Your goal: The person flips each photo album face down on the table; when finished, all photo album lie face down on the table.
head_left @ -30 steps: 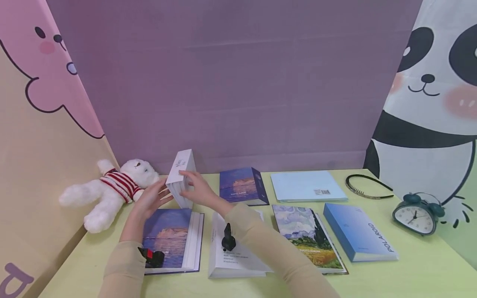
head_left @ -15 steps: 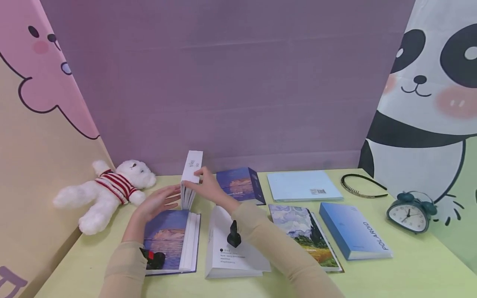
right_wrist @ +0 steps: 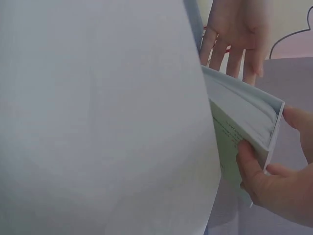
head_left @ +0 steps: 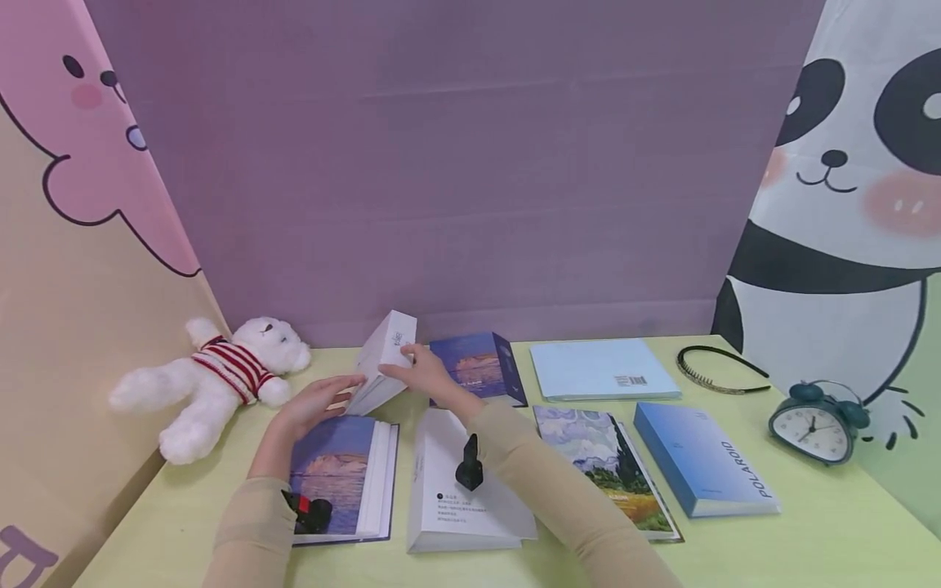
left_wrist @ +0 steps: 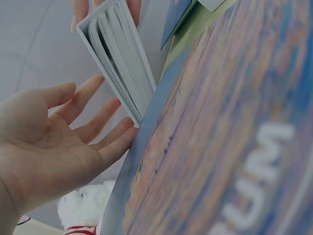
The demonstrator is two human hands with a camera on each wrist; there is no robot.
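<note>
what worries me from here is the thick white hardcover book (head_left: 382,347): it leans over at a slant behind the front seascape photo album (head_left: 334,469), and as i judge it, only the right hand (head_left: 430,376) really has it. if that pinch slipped, the book could tip leftward or drop onto the album's far edge, and its loose pages might splay the covers apart. a careless swing the other way could knock the rear seascape photo album (head_left: 466,359), which lies just beside the right hand. i can't tell whether the book's lower edge bears on the table (head_left: 831,523).

the right hand grasps the upper end of the book, thumb and fingers closed on the spine from either side. the left hand (head_left: 316,404) holds nothing: its fingers are spread and nearly straight, the tips at the book's left cover, touching or almost; i can't say which. it would brace a lean but hardly catch a fall. the left hand is over the front album's far end, with the white plush bear (head_left: 234,367) farther to its left.
</note>
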